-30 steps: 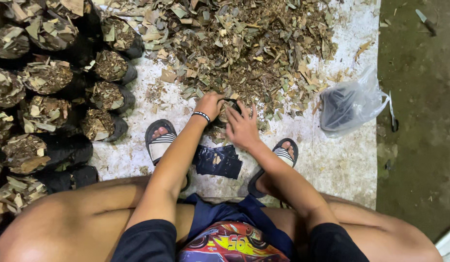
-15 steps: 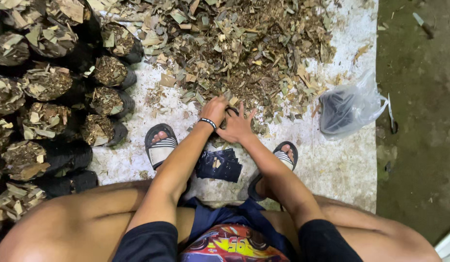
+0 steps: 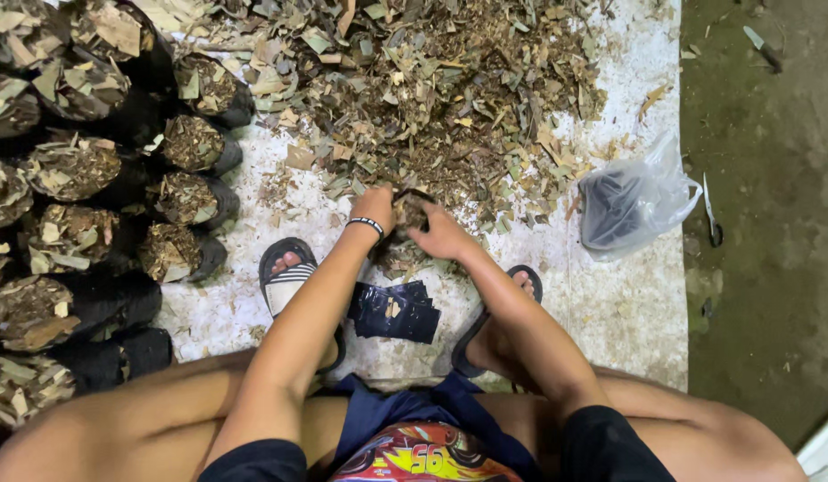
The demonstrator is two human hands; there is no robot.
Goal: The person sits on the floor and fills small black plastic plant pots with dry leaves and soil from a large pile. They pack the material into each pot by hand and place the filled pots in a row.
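Head view, looking straight down on a person crouched on a white sheet (image 3: 610,312) spread over the floor. Both hands meet at the near edge of a big heap of dry leaf and bark litter (image 3: 414,98). The left hand (image 3: 375,207), with a dark band at the wrist, and the right hand (image 3: 441,234) are curled around a small black bag (image 3: 412,207) held between them, its mouth showing some of the litter; the fingers grip its rim, though how tightly is hard to see.

Just below the hands, between the person's sandalled feet, lies a flat stack of empty black bags (image 3: 396,311). The left sandal (image 3: 285,272) sits just beside that stack, the right sandal (image 3: 508,303) on its other side, partly hidden by the forearm.

To the left of the heap stand rows of filled black bags (image 3: 93,196), each packed to the top with the same litter, crowding that whole side. To the right of the heap, near the sheet's edge, sits a clear plastic bag (image 3: 633,201) with something dark inside. Beyond the sheet is bare dark ground (image 3: 762,268).
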